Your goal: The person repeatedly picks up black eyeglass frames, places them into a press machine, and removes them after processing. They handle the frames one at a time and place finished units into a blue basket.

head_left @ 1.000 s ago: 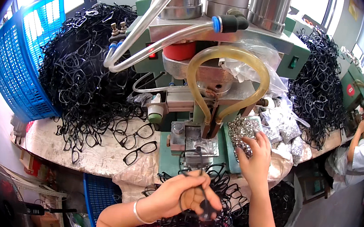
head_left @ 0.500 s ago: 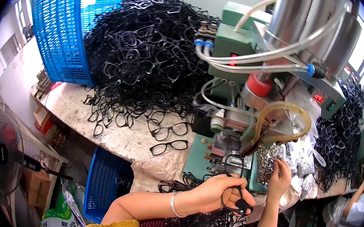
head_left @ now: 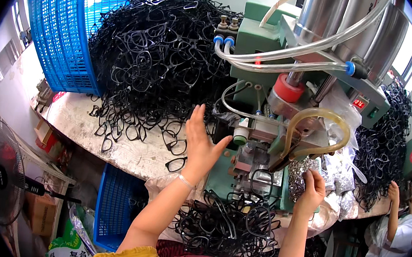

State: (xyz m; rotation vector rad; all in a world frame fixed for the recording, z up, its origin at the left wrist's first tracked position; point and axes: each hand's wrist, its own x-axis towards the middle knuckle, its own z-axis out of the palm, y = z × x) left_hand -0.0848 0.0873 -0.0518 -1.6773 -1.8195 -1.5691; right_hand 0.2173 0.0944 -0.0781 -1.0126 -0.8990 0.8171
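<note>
My left hand (head_left: 203,141), fingers spread and nothing in them, reaches over the front edge of the big heap of black eyeglass frames (head_left: 158,53). A loose eyeglass frame (head_left: 176,164) lies on the table beside its wrist, partly hidden. My right hand (head_left: 312,190) pinches thumb and fingers together at the edge of a heap of tiny shiny metal parts (head_left: 297,176); whatever is between the fingertips is too small to make out. One black eyeglass frame (head_left: 262,177) stands at the green press (head_left: 258,38), by its metal fixture. More eyeglass frames (head_left: 221,223) are piled between my forearms.
A blue basket (head_left: 63,33) lies tipped beside the big heap, and another blue basket (head_left: 117,209) stands below the table's edge. Clear tubes (head_left: 293,62) loop before the press. A fan (head_left: 3,172) is at the left. At the far right sits another person (head_left: 396,226).
My left hand has let go of a black eyeglass frame near my lap and moved up and left toward the big heap, opening. The right hand stays at the metal parts. The view shifted slightly.
</note>
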